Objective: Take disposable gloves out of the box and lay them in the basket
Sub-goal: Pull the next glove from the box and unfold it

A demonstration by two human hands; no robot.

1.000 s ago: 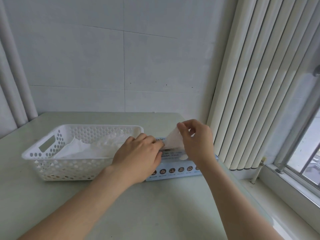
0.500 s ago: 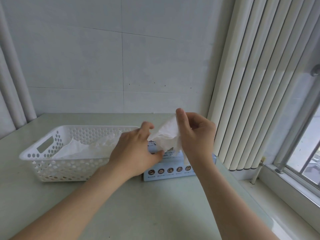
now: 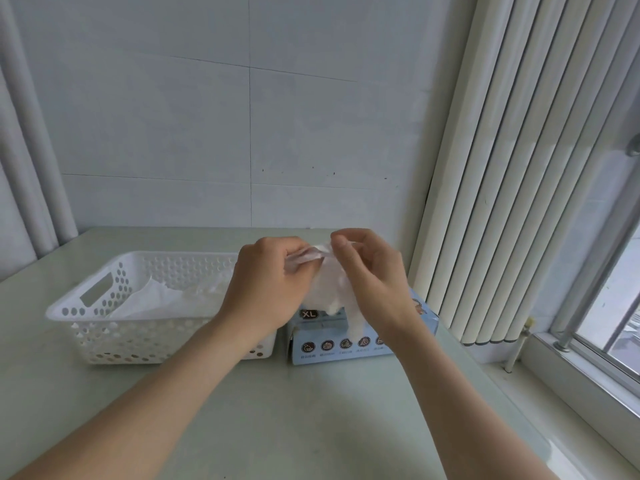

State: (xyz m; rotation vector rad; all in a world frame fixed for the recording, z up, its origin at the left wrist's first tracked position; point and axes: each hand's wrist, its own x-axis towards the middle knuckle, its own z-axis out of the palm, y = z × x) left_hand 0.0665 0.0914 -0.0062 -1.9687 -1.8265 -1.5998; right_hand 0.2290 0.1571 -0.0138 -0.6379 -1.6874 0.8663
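A thin white glove (image 3: 329,285) hangs above the blue box (image 3: 346,346), its top edge bunched between both hands and its lower end trailing onto the box top. The left hand (image 3: 266,289) pinches that edge with curled fingers (image 3: 294,252); the right hand (image 3: 372,282) pinches it just beside, thumb against fingertips. Left of the box, and just beside it, a white basket (image 3: 100,308) holds other gloves (image 3: 156,299). Both stand on the pale counter (image 3: 311,410), with window blinds (image 3: 519,168) to the right.
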